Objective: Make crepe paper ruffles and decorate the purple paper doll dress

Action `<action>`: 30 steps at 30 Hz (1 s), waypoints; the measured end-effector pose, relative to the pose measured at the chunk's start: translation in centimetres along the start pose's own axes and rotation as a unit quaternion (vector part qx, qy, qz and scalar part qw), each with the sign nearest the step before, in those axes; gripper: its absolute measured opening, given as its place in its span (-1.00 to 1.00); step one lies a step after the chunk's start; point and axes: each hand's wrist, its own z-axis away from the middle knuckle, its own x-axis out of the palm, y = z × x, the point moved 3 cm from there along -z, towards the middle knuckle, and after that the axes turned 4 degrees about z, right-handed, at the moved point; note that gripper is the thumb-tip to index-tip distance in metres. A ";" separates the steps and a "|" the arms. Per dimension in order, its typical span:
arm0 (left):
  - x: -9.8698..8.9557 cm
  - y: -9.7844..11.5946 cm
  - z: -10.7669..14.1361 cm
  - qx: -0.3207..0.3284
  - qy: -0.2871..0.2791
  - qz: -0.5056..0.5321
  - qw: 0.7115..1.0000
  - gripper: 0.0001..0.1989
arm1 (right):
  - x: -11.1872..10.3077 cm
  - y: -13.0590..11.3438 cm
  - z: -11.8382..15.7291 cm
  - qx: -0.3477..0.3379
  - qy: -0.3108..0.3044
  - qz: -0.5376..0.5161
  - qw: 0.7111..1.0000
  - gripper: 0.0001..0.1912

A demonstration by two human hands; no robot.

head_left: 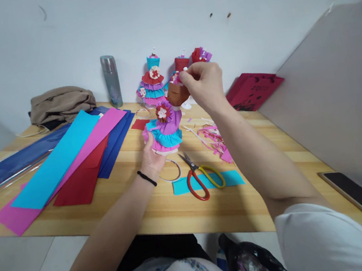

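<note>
A miniature dress form [170,125] tilts to the right above the table, dressed in crepe paper: brown bodice, purple, turquoise and pink ruffles, and a red-and-purple flower with a white centre. My left hand [153,158] is closed around its lower end. At the top, thumb and fingers of my right hand [206,82] pinch it beside a small white knob. Below lie scissors [195,169] with one red and one yellow handle, partly over a turquoise paper strip [234,177]. A thin ring-shaped band [178,171] rests near my left wrist.
Left are turquoise [56,162], pink and red crepe paper [80,187] and dark blue sheets. Behind stand a thermos [112,82] and another dressed form [151,83]. Paper scraps [213,137], a red bag [255,91], a phone [358,196] and brown cloth [62,105] surround the work area.
</note>
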 end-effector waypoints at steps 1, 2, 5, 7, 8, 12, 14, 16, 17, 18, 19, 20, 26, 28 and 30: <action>0.0 0.0 0.0 0.000 -0.002 0.000 1.000 -0.72 | 0.0 -0.1 0.0 -0.001 0.002 0.001 1.000 -0.57; 0.0 -0.1 0.0 0.000 0.001 -0.003 1.000 -0.71 | 0.0 -0.3 0.0 -0.002 0.002 0.002 1.000 -0.56; -0.2 -0.3 -0.2 0.007 0.023 -0.013 1.000 -0.56 | -0.1 -0.4 0.0 -0.006 0.004 0.003 1.000 -0.55; -0.2 -0.4 -0.3 0.010 0.030 -0.012 0.999 -0.52 | -0.1 -0.3 0.1 -0.017 0.011 -0.009 1.000 -0.55; -0.1 -0.4 -0.3 0.012 0.028 -0.010 0.999 -0.51 | -0.2 -0.2 0.1 -0.023 0.017 -0.018 0.999 -0.55; 0.2 -0.1 -0.1 0.012 0.029 0.002 1.000 -0.59 | -0.1 0.4 0.0 -0.031 0.029 -0.033 0.999 -0.56; 0.3 0.2 0.1 0.014 0.038 0.005 0.999 -0.66 | -0.1 0.5 0.0 -0.027 0.022 -0.028 0.999 -0.56; 0.3 0.4 0.1 0.016 0.044 0.006 0.999 -0.71 | 0.0 0.6 -0.1 -0.027 0.016 -0.025 0.999 -0.56; 0.3 0.5 0.1 0.015 0.046 0.008 0.999 -0.73 | 0.0 0.6 -0.1 -0.029 0.015 -0.027 0.999 -0.56; 0.2 0.6 0.1 0.011 0.048 0.010 0.999 -0.74 | 0.0 0.5 -0.1 -0.032 0.016 -0.029 0.999 -0.56; 0.2 0.6 0.0 0.007 0.048 0.014 0.999 -0.74 | 0.0 0.5 -0.1 -0.034 0.016 -0.031 0.999 -0.56; 0.1 0.6 0.0 0.004 0.048 0.017 0.999 -0.73 | 0.0 0.5 -0.1 -0.036 0.017 -0.032 0.999 -0.56; -0.1 0.7 0.1 -0.027 0.011 0.016 0.999 -0.66 | 0.2 0.4 -0.1 -0.031 0.017 -0.035 0.999 -0.59; 0.0 0.6 0.4 -0.045 0.000 0.009 0.999 -0.60 | 0.0 0.1 -0.2 -0.035 0.006 -0.036 0.999 -0.60; 0.0 0.6 0.6 -0.048 0.011 0.002 0.999 -0.57 | -0.2 -0.3 -0.5 -0.040 -0.016 -0.037 0.998 -0.60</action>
